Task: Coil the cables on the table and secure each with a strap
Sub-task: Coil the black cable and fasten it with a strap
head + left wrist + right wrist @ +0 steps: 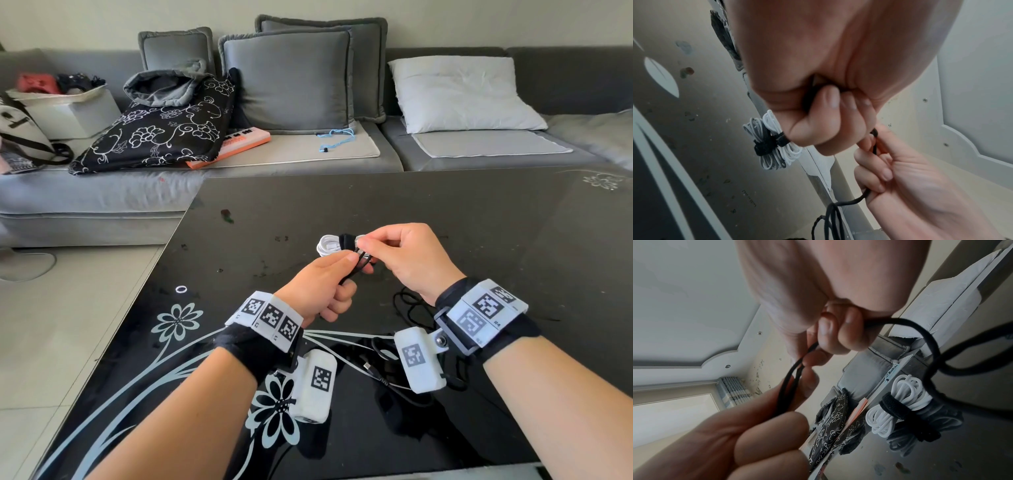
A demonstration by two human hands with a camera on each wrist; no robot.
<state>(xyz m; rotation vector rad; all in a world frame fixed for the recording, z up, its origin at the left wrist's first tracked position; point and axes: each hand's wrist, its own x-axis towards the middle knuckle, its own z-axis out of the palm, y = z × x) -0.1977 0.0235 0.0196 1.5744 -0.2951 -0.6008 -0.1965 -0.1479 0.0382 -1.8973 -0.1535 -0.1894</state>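
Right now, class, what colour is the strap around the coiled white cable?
Black; the strap wraps the white cable, clearest in the right wrist view.

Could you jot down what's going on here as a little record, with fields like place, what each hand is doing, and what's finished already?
Place: black glass table in front of a grey sofa
Left hand: grips folded loops of the black cable
Right hand: pinches the same black cable beside the left hand
Loose part: the rest of the black cable lies on the table under the wrists
Finished: white cable, coiled and bound with a black strap, lying on the table
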